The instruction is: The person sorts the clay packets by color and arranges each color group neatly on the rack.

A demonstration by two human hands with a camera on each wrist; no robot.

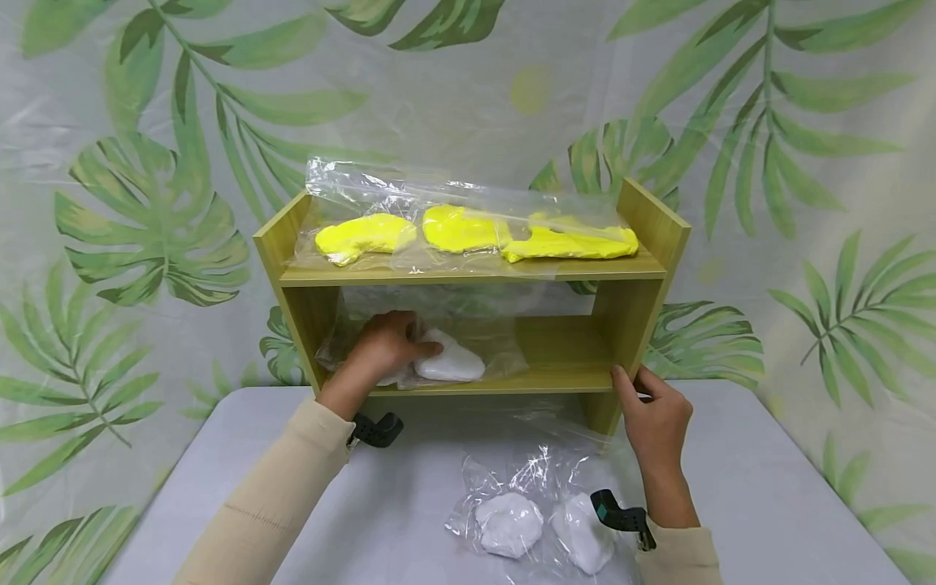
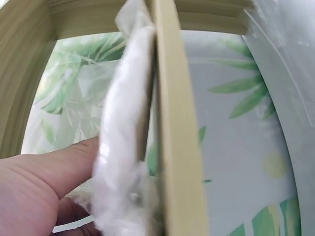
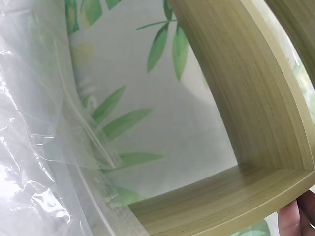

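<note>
A two-tier wooden shelf (image 1: 468, 390) stands on the table. On its middle board, toward the left, lies a clear plastic bag holding a white clay-like lump (image 1: 453, 361). My left hand (image 1: 391, 345) holds this bag, its thumb against the lump; the other fingers are partly hidden. In the left wrist view, the white lump (image 2: 123, 128) lies along the board edge, beside the thumb (image 2: 69, 167). My right hand (image 1: 658, 414) grips the shelf's right side panel (image 1: 632, 325), thumb at its front edge. Only a few fingertips (image 3: 290, 219) show in the right wrist view.
On the top board lie yellow lumps (image 1: 464, 229) in clear bags, side by side. Two bagged white lumps (image 1: 509, 524) rest on the white table (image 1: 292, 520) in front of the shelf, near my right wrist. A leaf-patterned cloth (image 1: 468, 106) hangs behind.
</note>
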